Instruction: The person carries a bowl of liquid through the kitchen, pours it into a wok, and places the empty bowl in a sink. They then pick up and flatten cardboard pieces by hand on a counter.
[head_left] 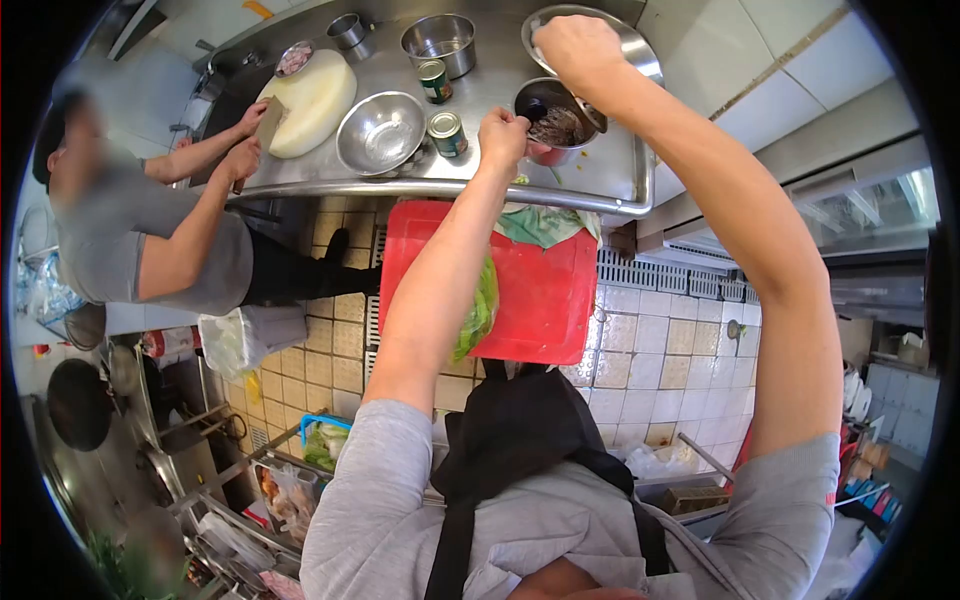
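Observation:
My left hand [502,137] is closed at the left rim of a metal pot [560,156]. Dark brown, wet-looking contents [556,126] lie inside the pot. Above and behind it, my right hand [577,48] is closed like a fist, overlapping a wide shallow metal bowl [640,55]; I cannot tell what is in its fingers. A curved metal edge [592,114] shows over the pot's right side, below my right wrist. To the left of my left hand stand a tin can [447,134] and an empty-looking metal bowl [380,134].
Another can [434,82] and a metal pot [438,44] stand farther back. On the left a person [190,220] holds a cleaver [268,125] at a round cutting board [318,100]. A red board [540,300] with leafy greens [479,312] and a green cloth [540,226] lies before me.

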